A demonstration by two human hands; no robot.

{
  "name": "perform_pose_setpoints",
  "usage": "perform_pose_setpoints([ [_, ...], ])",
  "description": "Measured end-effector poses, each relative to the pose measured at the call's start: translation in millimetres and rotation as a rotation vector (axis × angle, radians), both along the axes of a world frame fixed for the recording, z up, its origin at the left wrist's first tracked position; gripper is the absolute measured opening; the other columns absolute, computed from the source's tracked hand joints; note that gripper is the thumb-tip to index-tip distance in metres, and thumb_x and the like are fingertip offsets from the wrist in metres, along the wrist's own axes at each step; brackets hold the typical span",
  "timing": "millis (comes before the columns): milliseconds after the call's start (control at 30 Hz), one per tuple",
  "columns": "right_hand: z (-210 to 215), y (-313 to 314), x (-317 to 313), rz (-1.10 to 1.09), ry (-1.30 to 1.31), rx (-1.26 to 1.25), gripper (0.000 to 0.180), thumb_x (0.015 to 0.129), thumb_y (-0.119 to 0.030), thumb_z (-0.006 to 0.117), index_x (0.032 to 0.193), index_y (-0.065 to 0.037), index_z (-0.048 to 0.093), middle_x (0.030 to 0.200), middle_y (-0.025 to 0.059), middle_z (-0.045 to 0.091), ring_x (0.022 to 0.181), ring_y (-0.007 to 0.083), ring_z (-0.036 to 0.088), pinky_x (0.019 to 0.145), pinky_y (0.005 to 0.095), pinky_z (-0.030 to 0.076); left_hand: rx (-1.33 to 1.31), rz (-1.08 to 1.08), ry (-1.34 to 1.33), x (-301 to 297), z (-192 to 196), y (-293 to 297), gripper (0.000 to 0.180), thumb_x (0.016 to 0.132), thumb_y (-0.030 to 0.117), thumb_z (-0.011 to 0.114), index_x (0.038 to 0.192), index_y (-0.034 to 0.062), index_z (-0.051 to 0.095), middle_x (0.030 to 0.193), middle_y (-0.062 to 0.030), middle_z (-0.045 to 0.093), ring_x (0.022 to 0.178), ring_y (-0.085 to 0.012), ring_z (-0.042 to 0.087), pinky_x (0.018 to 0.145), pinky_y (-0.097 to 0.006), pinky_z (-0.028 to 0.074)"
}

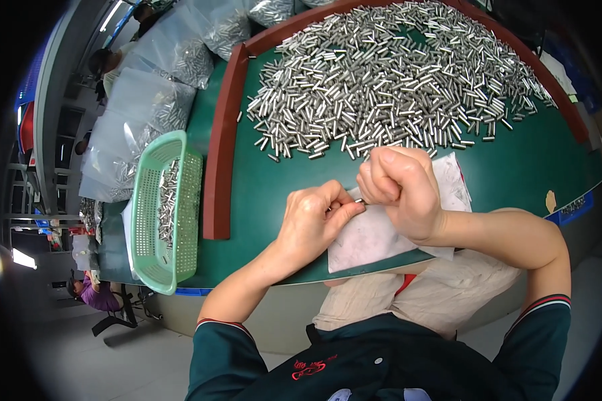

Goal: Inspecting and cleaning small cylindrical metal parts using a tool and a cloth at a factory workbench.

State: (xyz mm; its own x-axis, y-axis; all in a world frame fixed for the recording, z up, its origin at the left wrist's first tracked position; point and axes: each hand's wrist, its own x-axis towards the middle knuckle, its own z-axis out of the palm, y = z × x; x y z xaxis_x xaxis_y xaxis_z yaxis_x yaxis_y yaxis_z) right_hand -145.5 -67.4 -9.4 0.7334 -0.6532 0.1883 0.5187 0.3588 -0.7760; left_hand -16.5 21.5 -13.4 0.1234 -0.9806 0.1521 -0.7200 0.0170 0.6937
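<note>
A small metal pin pokes out between the thumb and forefinger of my left hand, which is closed in a pinch. Just right of it, my right hand has its fingers curled in; whatever they hold, if anything, is hidden. Both hands hover over a smudged white sheet at the table's near edge; cloth or paper, I cannot tell. Beyond them a wide heap of loose silver metal pins spreads over the green table top.
Dark red wooden bars border the heap. Left of them stands a green plastic basket partly filled with metal pins. Clear plastic bags of pins line the far left. Other people sit further off at the left. A chair stands there.
</note>
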Motion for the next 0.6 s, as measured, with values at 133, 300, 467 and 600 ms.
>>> perform_pose_setpoints([
  [133, 3, -13, -5, 0.076, -0.047, 0.099, 0.038, 0.086, -0.023, 0.031, 0.051, -0.011, 0.028, 0.042, -0.0016, 0.025, 0.04, 0.0092, 0.019, 0.041, 0.0246, 0.018, 0.155, 0.086, 0.565, 12, 8, -2, 0.013, 0.079, 0.011, 0.061, 0.077, 0.0017, 0.053, 0.071, -0.004, 0.056, 0.057, -0.0052, 0.045, 0.052, -0.018, 0.037],
  [300, 0, -18, -1, 0.115, 0.003, 0.121, 0.038, 0.087, -0.025, 0.03, 0.051, -0.012, 0.028, 0.041, -0.0027, 0.024, 0.039, 0.0091, 0.017, 0.04, 0.0245, 0.017, 0.299, 0.017, 1.415, 38, 4, -6, 0.015, 0.086, 0.016, 0.052, 0.09, 0.0022, 0.053, 0.073, -0.0036, 0.052, 0.057, -0.0052, 0.036, 0.051, -0.018, 0.031],
  [467, 2, -18, 0, 0.131, 0.008, 0.122, 0.038, 0.087, -0.025, 0.029, 0.051, -0.012, 0.028, 0.041, -0.0028, 0.024, 0.039, 0.0088, 0.016, 0.04, 0.0245, 0.016, 0.302, 0.054, 1.339, 36, 7, -10, 0.021, 0.087, 0.022, 0.049, 0.091, 0.0016, 0.053, 0.066, -0.0012, 0.046, 0.053, -0.0058, 0.031, 0.051, -0.019, 0.029],
  [600, 2, -19, 1, 0.122, 0.025, 0.125, 0.038, 0.087, -0.025, 0.03, 0.051, -0.012, 0.028, 0.041, -0.0025, 0.024, 0.039, 0.0089, 0.016, 0.04, 0.0245, 0.016, 0.232, 0.088, 1.403, 37, 9, -10, 0.031, 0.09, 0.03, 0.042, 0.09, 0.0004, 0.053, 0.073, -0.0057, 0.053, 0.057, -0.0072, 0.04, 0.054, -0.021, 0.034],
])
